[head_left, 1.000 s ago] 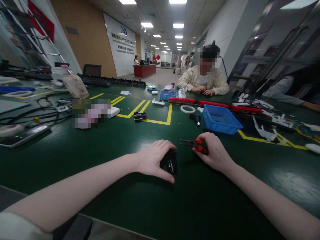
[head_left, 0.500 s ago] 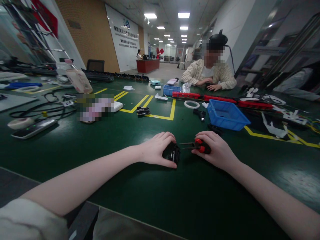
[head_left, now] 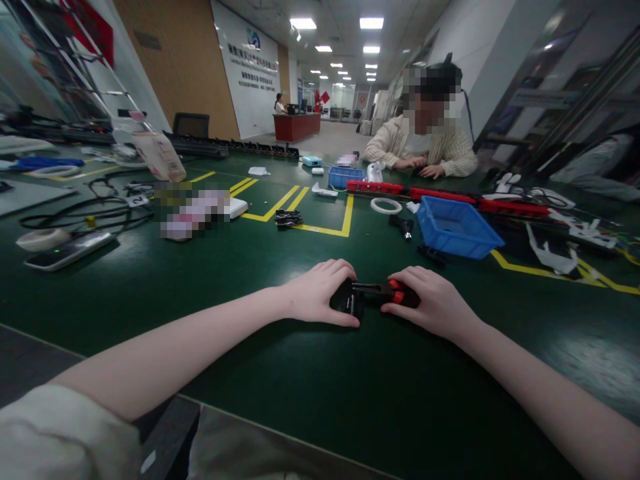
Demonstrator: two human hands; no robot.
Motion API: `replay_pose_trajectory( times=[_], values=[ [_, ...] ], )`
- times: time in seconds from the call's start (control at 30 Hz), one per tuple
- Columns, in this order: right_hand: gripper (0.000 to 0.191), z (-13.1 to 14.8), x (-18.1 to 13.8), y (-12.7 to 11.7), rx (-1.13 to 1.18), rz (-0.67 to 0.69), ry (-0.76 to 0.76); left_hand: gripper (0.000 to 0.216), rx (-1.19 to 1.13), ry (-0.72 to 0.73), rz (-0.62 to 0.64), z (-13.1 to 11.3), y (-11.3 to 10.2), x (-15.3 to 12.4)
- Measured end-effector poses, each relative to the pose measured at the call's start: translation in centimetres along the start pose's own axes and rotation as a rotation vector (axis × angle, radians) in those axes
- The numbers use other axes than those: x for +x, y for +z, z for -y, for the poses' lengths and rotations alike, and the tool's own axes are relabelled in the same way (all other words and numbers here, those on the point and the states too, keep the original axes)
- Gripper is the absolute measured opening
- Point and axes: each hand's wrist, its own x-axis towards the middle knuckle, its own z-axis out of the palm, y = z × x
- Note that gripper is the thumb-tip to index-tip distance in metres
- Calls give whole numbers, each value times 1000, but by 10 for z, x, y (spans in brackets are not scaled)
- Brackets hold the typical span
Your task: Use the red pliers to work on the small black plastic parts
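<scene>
My left hand (head_left: 323, 293) is closed around a small black plastic part (head_left: 351, 303), resting on the green table (head_left: 280, 393). Its palm and fingers hide much of that part, so I cannot make out its exact kind. In my right hand (head_left: 434, 298) are red-and-black needle-nose pliers (head_left: 395, 291), jaws pointing left. The jaw tips reach the upper right edge of the black part; whether they grip it is too small to tell. Both hands are low over the table, close together.
A blue bin (head_left: 457, 230) stands beyond my right hand, with a black connector piece (head_left: 401, 227) and a white ring (head_left: 386, 205) beside it. Several black clips (head_left: 289, 218) lie near yellow tape. Across the table sits a person in a striped shirt (head_left: 450, 150).
The pliers have moved left, from just beside the black part onto its edge, and their jaws have come closer together. My left hand keeps its hold, nearly in place.
</scene>
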Motion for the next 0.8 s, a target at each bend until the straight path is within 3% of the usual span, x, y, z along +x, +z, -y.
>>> replay_pose_trajectory(
  times=[0.3, 0.8],
  values=[
    [37, 2, -1, 0, -36, -66, 6, 64, -21, 7, 5, 1, -1, 0],
    [32, 5, 1, 0, -98, 45, 30, 66, -73, 52, 11, -7, -2, 2]
  ],
)
